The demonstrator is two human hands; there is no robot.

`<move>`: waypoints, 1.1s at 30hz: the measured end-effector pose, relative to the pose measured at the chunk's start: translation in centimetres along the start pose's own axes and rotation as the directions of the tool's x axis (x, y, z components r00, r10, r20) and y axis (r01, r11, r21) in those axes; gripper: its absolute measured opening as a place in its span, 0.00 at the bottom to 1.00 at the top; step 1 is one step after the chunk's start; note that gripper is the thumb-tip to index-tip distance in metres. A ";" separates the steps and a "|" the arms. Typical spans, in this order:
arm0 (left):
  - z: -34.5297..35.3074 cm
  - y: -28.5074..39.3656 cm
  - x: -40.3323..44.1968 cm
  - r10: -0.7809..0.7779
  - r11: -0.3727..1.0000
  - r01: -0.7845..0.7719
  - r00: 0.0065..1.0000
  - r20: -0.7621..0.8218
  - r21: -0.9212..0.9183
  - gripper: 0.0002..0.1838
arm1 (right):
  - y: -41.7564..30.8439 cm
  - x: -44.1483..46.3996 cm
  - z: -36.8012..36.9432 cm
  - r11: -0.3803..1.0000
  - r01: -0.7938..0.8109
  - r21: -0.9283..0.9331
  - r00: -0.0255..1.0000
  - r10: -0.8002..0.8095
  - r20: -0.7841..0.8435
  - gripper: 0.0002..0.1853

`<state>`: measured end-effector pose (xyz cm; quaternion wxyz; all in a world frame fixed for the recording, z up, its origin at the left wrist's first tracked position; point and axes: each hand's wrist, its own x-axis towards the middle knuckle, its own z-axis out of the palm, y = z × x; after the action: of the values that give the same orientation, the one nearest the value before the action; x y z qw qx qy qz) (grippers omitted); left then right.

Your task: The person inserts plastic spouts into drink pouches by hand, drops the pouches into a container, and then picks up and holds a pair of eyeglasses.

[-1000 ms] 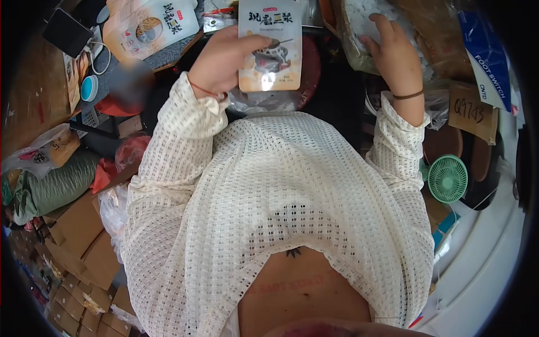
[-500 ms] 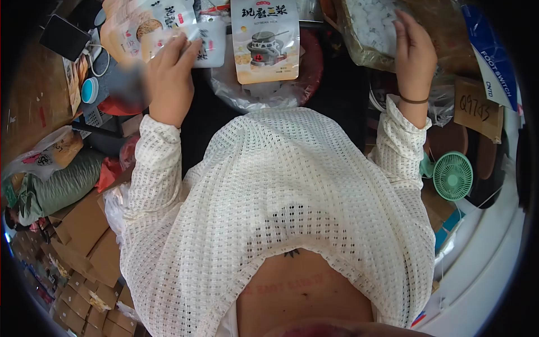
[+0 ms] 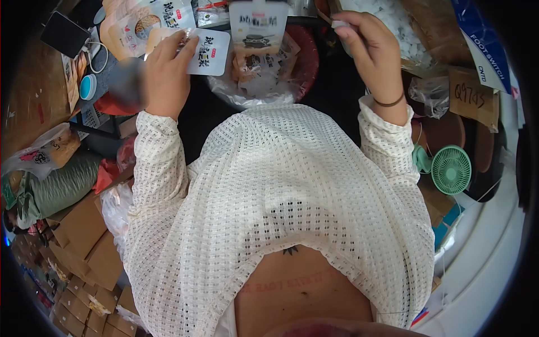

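My left hand (image 3: 167,76) is closed on the edge of a flat soybean milk pouch (image 3: 212,55), above more printed pouches (image 3: 135,28) at the upper left. Between thumb and fingers of my right hand (image 3: 373,56) is a small white piece (image 3: 339,24); its exact kind is too small to make out. In the middle, a blurred soybean milk pouch (image 3: 258,29) hangs at a tilt, touched by neither hand. Below it stands a red basin (image 3: 310,70) with a clear plastic liner and several pouches inside.
Many small white pieces (image 3: 387,28) fill a tray beyond my right hand. A blue foot switch box (image 3: 485,48), a cardboard flap (image 3: 474,98) and a green fan (image 3: 451,170) are on the right. On the left are a phone (image 3: 65,35) and a blue-lidded jar (image 3: 88,87).
My right hand has moved left, away from the tray, with a white piece in it. The middle pouch has tilted back, exposing pouches in the basin. More of the left-hand pouch's print shows.
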<state>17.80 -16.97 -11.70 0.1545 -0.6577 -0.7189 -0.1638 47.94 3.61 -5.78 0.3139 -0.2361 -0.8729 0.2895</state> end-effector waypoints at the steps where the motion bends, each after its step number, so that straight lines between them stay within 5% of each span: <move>1: 0.0 -0.1 0.0 -0.022 0.999 0.020 0.999 -0.043 -0.042 0.21 | -0.3 0.3 0.1 0.997 0.050 -0.066 0.999 -0.050 -0.004 0.09; 2: 0.1 -0.1 -0.1 -0.045 0.996 0.038 0.996 -0.083 -0.084 0.20 | -0.7 0.5 0.5 0.987 0.098 -0.131 0.995 -0.100 -0.005 0.09; 3: -0.1 -0.1 0.0 -0.069 0.991 0.054 0.990 -0.122 -0.127 0.19 | -1.5 0.4 1.5 0.992 0.046 0.115 0.996 -0.037 -0.084 0.08; 4: -0.4 0.1 -0.1 -0.177 0.929 0.142 0.982 -0.072 -0.341 0.18 | -1.5 0.5 1.7 0.995 0.055 0.086 0.998 -0.054 -0.021 0.08; 7: -0.2 2.1 -0.4 -0.389 0.492 0.300 0.916 0.102 -0.817 0.10 | -1.8 0.6 2.6 0.982 0.183 0.039 0.971 -0.187 0.150 0.07; 8: -0.4 2.7 -0.1 -0.317 0.371 0.343 0.920 0.229 -0.863 0.12 | -2.4 1.0 3.3 0.955 0.291 0.051 0.936 -0.296 0.189 0.08; 10: -0.5 4.8 0.8 -0.231 0.384 0.305 0.946 0.229 -0.871 0.13 | -3.5 1.6 4.0 0.916 0.369 0.158 0.907 -0.392 0.154 0.08; 11: -1.3 5.9 1.4 -0.152 0.224 0.365 0.929 0.338 -0.904 0.16 | -3.8 1.7 3.7 0.929 0.309 0.202 0.937 -0.333 0.100 0.08; 13: -0.9 7.8 1.7 -0.233 0.168 0.400 0.904 0.358 -0.901 0.17 | -4.6 2.1 2.9 0.935 0.191 0.299 0.980 -0.201 0.002 0.08; 15: -1.0 8.7 2.0 -0.209 0.087 0.419 0.895 0.395 -0.904 0.16 | -5.1 1.9 1.2 0.981 0.032 0.191 0.975 -0.073 0.210 0.08; 20: 0.4 8.9 1.8 -0.097 0.192 0.436 0.900 0.425 -0.879 0.13 | -4.0 1.6 0.7 0.986 0.167 0.020 0.916 -0.163 0.366 0.09; 21: 0.3 8.9 2.1 -0.091 0.143 0.434 0.901 0.424 -0.890 0.12 | -4.3 1.4 0.8 0.993 0.038 0.112 0.939 -0.074 0.337 0.07; 24: -0.2 9.5 2.6 -0.072 0.041 0.452 0.891 0.449 -0.891 0.11 | -4.0 1.4 1.8 0.938 0.086 0.337 0.996 -0.090 -0.002 0.06; 25: -0.1 9.6 2.6 -0.064 0.044 0.473 0.880 0.470 -0.880 0.11 | -5.1 1.6 2.2 0.834 -0.092 0.543 0.992 0.123 -0.021 0.05; 29: -0.9 10.3 3.0 0.032 -0.012 0.593 0.805 0.592 -0.805 0.15 | -5.8 2.5 1.5 0.986 0.166 0.004 0.986 -0.166 -0.017 0.03; 33: -1.1 11.3 3.1 0.178 -0.196 0.699 0.715 0.676 -0.688 0.19 | -4.9 2.8 0.6 0.981 0.191 -0.033 0.963 -0.181 0.198 0.05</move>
<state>28.76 -13.75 -9.02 -0.6502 -0.3638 -0.4808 -0.4623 44.49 1.51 -1.82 0.2470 -0.1319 -0.9248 0.2576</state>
